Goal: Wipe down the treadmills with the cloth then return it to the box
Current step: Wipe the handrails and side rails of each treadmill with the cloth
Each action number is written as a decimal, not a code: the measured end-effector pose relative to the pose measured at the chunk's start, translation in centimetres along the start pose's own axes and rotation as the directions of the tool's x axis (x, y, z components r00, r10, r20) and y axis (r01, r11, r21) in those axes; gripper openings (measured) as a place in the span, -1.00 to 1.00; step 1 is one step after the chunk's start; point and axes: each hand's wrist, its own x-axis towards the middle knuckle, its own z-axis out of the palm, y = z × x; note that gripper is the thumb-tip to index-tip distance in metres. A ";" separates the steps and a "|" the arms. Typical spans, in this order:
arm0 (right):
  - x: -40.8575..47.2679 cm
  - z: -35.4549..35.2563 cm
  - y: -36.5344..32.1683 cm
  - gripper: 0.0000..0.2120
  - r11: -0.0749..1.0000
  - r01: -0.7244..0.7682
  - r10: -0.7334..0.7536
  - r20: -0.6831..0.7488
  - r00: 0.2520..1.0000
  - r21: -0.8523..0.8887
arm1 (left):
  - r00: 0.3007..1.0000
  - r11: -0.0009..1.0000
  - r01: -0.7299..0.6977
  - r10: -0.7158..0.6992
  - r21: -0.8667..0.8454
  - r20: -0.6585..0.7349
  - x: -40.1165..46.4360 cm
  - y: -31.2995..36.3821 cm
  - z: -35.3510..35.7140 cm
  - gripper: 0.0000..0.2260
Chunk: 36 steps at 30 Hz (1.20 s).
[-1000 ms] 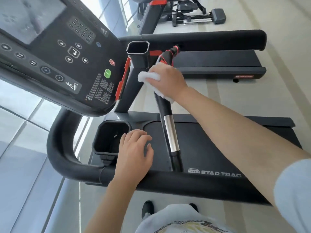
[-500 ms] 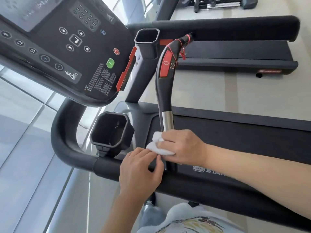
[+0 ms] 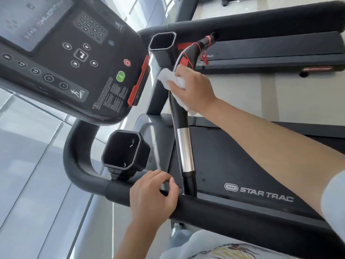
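The right hand [image 3: 194, 88] grips the white cloth [image 3: 170, 79] around the upper part of the treadmill's inner handle [image 3: 179, 116], just below its red tab. The left hand [image 3: 154, 197] rests loosely curled on the padded side rail [image 3: 233, 212] — holding nothing. Bare floor [image 3: 298, 100] separates this treadmill from the next. The deck [image 3: 233, 165] reads "STAR TRAC".

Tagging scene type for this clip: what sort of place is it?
Most likely a gym: a treadmill with its console and belt, a second treadmill beside it, and more exercise gear at the top edge.
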 end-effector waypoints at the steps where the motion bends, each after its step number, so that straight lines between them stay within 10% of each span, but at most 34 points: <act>1: 0.1 0.0 0.1 -0.70 1.000 -0.012 0.012 0.007 1.000 -0.007 | 1.000 1.000 0.005 -0.005 0.003 0.001 0.0 0.0 0.0 -0.81; 14: -17.1 -2.7 -2.1 -0.79 0.968 0.158 -0.209 0.274 0.939 0.196 | 0.999 0.999 -0.039 0.038 -0.028 -0.038 0.0 -0.3 0.3 -0.76; 25: -4.3 0.6 -2.8 -0.84 0.828 -0.386 0.434 -0.030 0.901 0.406 | 0.998 0.999 -0.049 0.049 -0.003 -0.031 -0.2 -0.3 0.2 -0.77; 36: -20.7 -2.9 -4.4 -0.81 0.775 -0.508 0.341 0.427 0.837 0.377 | 0.997 0.997 -0.075 0.075 0.003 0.001 -0.1 -0.5 0.3 -0.77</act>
